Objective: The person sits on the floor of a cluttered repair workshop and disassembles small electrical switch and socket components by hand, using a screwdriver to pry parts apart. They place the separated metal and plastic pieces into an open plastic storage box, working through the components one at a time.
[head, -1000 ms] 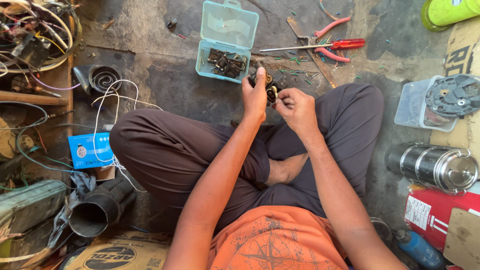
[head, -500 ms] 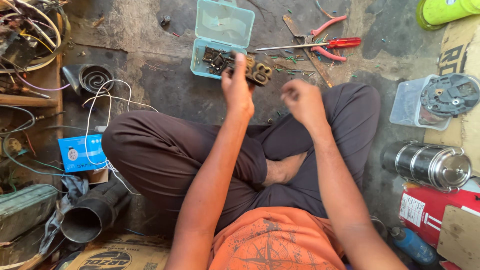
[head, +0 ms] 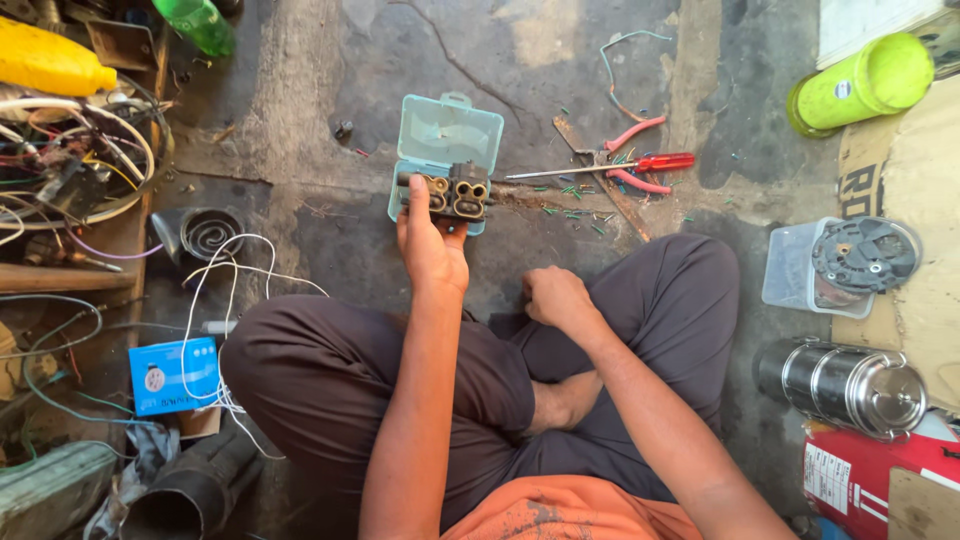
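Upper centre of the frame: red-handled screwdriver (head: 610,166) lying across pink-handled pliers (head: 628,158) on the concrete floor (head: 520,60). Upper right: lime-green bottle (head: 862,82) on its side. Right edge: clear tub (head: 790,270) holding a black round part (head: 865,253); below it, a steel cylinder (head: 842,385). Lower left: small blue box (head: 172,375) with white wire (head: 222,290) looping above. Upper left: yellow bottle (head: 50,62) beside tangled cables (head: 70,160).

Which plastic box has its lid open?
The small pale-green plastic box on the floor, just past the left hand, lies with its lid flipped open. The clear box beside the right knee has no lid up and holds a dark round part.
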{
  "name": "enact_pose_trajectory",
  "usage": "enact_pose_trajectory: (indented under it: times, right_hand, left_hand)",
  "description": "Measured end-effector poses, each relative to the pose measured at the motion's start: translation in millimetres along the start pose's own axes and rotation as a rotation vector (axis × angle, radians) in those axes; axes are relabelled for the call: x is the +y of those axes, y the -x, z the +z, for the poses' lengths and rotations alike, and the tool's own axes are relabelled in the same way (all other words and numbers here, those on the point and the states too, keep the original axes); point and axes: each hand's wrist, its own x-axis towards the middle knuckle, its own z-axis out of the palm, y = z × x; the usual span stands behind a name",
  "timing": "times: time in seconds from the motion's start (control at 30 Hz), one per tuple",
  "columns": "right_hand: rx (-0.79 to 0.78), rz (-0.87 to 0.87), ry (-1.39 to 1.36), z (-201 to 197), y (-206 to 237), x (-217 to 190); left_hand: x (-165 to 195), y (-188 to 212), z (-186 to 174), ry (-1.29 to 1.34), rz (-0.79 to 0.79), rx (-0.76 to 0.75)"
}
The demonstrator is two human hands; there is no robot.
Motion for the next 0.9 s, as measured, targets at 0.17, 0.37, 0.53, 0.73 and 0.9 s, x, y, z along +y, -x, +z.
enact_pose_trajectory:
  times: [0.17,0.37,0.53,0.73,0.9]
  right_hand:
    - [0.010,0.096,-0.455,-14.2,-14.3,2.4]
    - [-0.041,0.208,-1.234,-36.1,-28.3,-2.2]
    - [0.184,0.048,-1.140,-53.4,-47.7,-22.2]
    - [0.178,-0.074,-1.093,-68.5,-74.7,-49.4]
    - [0.358,-0.128,-1.011,-72.1,-62.7,-34.5]
  left_hand:
    - [-3.2,-0.3,2.1,-0.003,-0.015,-0.017]
    - [5.5,-2.4,6.2,-0.003,-0.004,0.028]
    - [7.6,-1.8,4.7,0.024,0.015,0.030]
    - [12.2,-0.3,4.6,0.004,0.037,-0.021]
    - [3.4,-8.1,0.3,0.084,-0.055,-0.055]
